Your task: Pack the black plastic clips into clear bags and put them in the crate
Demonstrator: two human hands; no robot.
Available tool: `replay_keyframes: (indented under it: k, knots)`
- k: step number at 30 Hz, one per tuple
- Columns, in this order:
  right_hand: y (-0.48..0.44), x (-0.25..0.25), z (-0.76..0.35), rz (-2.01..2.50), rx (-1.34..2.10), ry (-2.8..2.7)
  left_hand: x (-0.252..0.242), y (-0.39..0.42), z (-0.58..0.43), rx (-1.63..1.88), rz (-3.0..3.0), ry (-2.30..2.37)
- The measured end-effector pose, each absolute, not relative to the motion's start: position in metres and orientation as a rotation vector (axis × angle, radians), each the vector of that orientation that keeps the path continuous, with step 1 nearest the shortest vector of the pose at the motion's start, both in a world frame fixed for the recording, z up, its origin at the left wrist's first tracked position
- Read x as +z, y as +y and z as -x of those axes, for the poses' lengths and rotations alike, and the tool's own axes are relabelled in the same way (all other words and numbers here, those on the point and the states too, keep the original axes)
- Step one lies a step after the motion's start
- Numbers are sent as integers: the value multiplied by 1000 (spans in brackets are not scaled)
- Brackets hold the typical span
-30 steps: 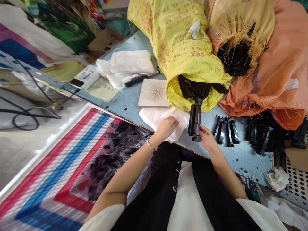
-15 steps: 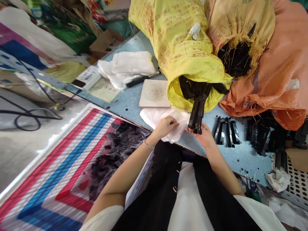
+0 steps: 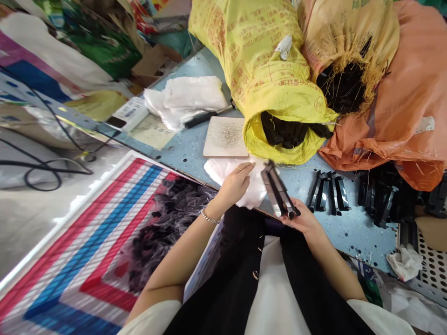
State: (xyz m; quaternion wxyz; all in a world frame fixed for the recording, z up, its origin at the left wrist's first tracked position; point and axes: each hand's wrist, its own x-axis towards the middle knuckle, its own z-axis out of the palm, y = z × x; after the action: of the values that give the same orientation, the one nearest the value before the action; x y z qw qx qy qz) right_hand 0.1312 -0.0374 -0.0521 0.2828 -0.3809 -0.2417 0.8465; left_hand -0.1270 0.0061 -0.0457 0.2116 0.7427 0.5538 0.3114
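We see a long black plastic part (image 3: 277, 188) gripped in our right hand (image 3: 302, 221), its low end held by bent fingers (image 3: 295, 210). Our left hand (image 3: 235, 182) sits on a white plastic sheet (image 3: 254, 190) on the table (image 3: 195, 156), and we cannot tell if it pinches. More black parts (image 3: 328, 193) lie in a row, and many are left in the yellow sack (image 3: 275, 60).

The speckled blue tabletop (image 3: 363, 246) carries a white sheet (image 3: 223, 170) under the left fingers (image 3: 240, 173), a row of black plastic parts (image 3: 328, 193) right of the right fingers (image 3: 287, 218), and a square board (image 3: 225, 137) beyond the left fingers.
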Motion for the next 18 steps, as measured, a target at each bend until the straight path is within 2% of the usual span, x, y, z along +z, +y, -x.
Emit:
replay_keyframes:
  k: [3,8,14,18]
  knots:
    - [-47,-62,-135,1006,2438,-531,-39,-7,117,888,-2071,1425]
    - [-44,-70,-115,971,2412,-491,-23,-52,100,837,-2221,1152]
    - [-58,-66,-126,670,2548,-137,-34,-54,123,971,-2144,1517]
    - [-70,-69,-131,581,2683,-82,-43,-45,123,973,-2173,1543]
